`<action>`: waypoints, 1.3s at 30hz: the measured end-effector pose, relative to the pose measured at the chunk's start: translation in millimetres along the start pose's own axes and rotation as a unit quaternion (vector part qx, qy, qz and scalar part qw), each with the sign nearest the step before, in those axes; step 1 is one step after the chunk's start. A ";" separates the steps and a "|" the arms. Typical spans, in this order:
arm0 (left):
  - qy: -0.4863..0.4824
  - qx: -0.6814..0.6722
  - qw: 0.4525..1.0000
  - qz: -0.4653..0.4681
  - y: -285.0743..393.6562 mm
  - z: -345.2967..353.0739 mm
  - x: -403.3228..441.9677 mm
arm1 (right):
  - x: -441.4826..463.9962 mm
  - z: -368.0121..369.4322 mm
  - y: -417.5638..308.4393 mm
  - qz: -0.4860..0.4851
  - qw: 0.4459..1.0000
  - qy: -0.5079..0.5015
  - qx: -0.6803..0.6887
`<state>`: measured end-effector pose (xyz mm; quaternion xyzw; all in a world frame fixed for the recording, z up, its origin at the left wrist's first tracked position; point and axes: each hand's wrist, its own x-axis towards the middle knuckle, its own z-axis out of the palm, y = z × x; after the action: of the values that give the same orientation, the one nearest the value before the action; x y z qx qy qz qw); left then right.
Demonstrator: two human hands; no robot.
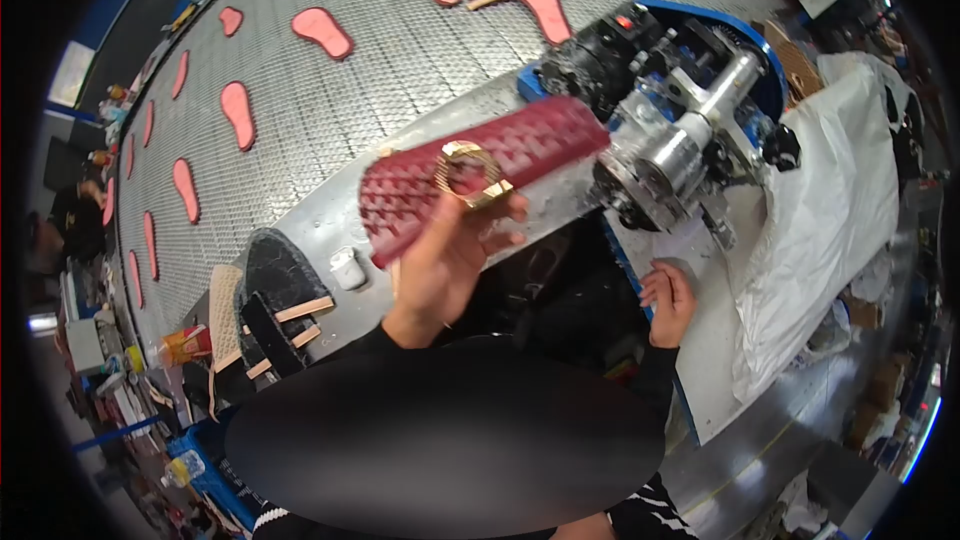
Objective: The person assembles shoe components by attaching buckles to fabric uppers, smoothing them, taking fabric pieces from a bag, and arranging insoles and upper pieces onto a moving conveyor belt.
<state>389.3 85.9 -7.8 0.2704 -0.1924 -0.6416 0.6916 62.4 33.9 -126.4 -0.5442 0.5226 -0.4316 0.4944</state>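
Observation:
A dark red woven shoe upper (400, 195) with a round gold buckle (460, 149) is held up over the metal bench. My left hand (440, 270) grips it from below, the thumb near the buckle and the fingers partly behind it. The far end of the upper comes close to the sewing machine (690, 135). My right hand (668, 302) is at the edge of the pale board below the machine, its fingers loosely bent and apart, with nothing visible in them.
Pink insoles (238, 115) lie spread over a wide mesh conveyor (370, 90) beyond the bench (330, 215). Dark curved pieces with tan strips (282, 280) and a small white object (347, 268) sit at left. White sheeting (825, 200) drapes at right.

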 end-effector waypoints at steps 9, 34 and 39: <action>0.157 0.287 0.823 0.464 185.2 -29.9 36.9 | 2.8 -4.6 7.0 -0.010 1.000 -0.006 0.005; 0.261 0.854 0.449 0.030 97.0 -152.1 443.5 | 1.0 0.9 -10.2 0.012 0.999 0.042 -0.030; 0.350 0.854 0.385 0.024 79.1 -167.4 476.9 | -0.2 6.0 -9.0 0.002 0.995 0.089 -0.050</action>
<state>602.8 -363.3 -127.8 0.9142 -0.3865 0.0284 0.1184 69.6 34.3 -118.3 -0.5269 0.5865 -0.4506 0.4188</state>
